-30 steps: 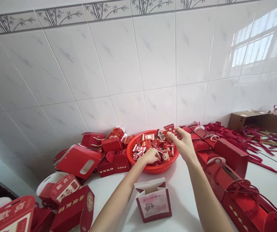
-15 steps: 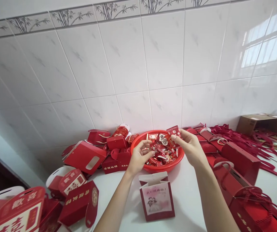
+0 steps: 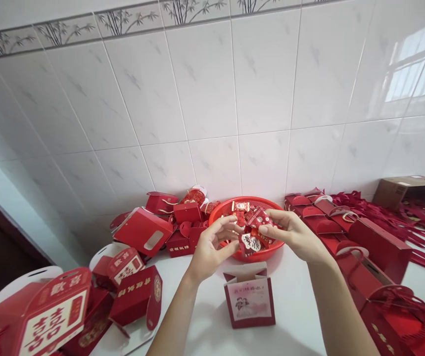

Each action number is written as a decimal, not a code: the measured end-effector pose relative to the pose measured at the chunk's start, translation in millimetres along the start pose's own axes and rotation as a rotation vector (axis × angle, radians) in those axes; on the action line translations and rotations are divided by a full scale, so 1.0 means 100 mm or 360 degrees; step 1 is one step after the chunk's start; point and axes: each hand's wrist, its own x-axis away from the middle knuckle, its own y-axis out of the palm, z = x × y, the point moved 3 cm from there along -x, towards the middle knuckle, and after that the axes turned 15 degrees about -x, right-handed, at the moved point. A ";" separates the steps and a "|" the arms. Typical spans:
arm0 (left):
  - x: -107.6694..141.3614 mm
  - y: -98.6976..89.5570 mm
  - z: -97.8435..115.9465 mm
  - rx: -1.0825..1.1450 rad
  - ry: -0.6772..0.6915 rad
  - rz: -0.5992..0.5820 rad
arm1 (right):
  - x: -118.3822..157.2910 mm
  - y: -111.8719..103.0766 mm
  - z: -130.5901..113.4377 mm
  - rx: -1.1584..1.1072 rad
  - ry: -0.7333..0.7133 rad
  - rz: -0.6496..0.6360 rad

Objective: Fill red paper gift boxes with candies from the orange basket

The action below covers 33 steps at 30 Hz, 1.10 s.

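In front of me is a red plastic basket (image 3: 214, 217) with several wrapped candies (image 3: 240, 205) in it. My right hand (image 3: 296, 235) pinches a dark red candy packet (image 3: 259, 219) with pale dots, over the basket. My left hand (image 3: 210, 247) is curled at the near left side, its thumb and fingers closed at the edge of a red candy packet (image 3: 250, 244) with a white emblem. Just below both hands, a small red gift box (image 3: 249, 304) with a picture of a couple stands upright, its top unfolded.
Red gift boxes (image 3: 134, 296) crowd the left of the white table (image 3: 205, 316), and more red boxes (image 3: 379, 247) line the right. Dark red ribbons (image 3: 360, 212) lie beyond them near a cardboard box (image 3: 401, 195). A tiled wall (image 3: 212, 99) rises behind.
My right hand has lowered its packet toward the middle of the basket. My left hand has closed on the emblem packet, now nearer the front rim. The view has shifted slightly left.
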 end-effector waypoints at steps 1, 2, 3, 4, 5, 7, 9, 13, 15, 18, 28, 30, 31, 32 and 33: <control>0.03 -0.03 0.01 0.0014 0.0004 -0.0046 | 0.01 0.00 -0.01 0.0002 -0.0004 -0.0002; 0.05 -0.07 0.01 0.0009 0.0009 -0.0100 | 0.03 0.00 -0.02 -0.0003 -0.0003 -0.0010; 0.07 -0.11 0.02 -0.0030 0.0014 -0.0168 | 0.05 -0.01 -0.03 -0.0013 0.0000 -0.0021; 0.09 -0.15 0.03 -0.0105 0.0016 -0.0253 | 0.07 -0.02 -0.04 -0.0025 -0.0001 -0.0029; 0.11 -0.19 0.03 -0.0210 0.0015 -0.0361 | 0.09 -0.04 -0.06 -0.0034 -0.0001 -0.0033; 0.14 -0.22 0.04 -0.0434 0.0018 -0.0643 | 0.13 -0.08 -0.08 -0.0030 -0.0004 -0.0026; 0.17 -0.22 0.03 -0.0586 0.0040 -0.0925 | 0.14 -0.10 -0.09 0.0005 -0.0001 -0.0025; 0.14 -0.14 -0.04 -0.0553 0.0026 -0.1000 | 0.11 -0.08 -0.09 0.0111 0.0029 -0.0101; 0.11 -0.09 -0.09 -0.0522 -0.0068 -0.0914 | 0.08 -0.06 -0.07 0.0149 0.0047 -0.0147; 0.07 -0.05 -0.14 -0.0564 -0.0196 -0.0738 | 0.04 -0.06 -0.03 0.0190 0.0065 -0.0192; 0.00 -0.05 -0.23 -0.0770 -0.0266 -0.0497 | -0.10 -0.09 0.15 0.0422 0.0010 -0.0181; 0.00 -0.07 -0.26 -0.0786 -0.0297 -0.0531 | -0.13 -0.07 0.19 0.0516 -0.0009 -0.0163; 0.00 -0.08 -0.28 -0.0803 -0.0319 -0.0552 | -0.15 -0.06 0.22 0.0555 -0.0020 -0.0155; 0.01 -0.09 -0.30 -0.0829 -0.0344 -0.0566 | -0.16 -0.04 0.24 0.0584 -0.0023 -0.0155; 0.01 -0.10 -0.33 -0.0857 -0.0377 -0.0581 | -0.17 -0.02 0.27 0.0603 -0.0017 -0.0163</control>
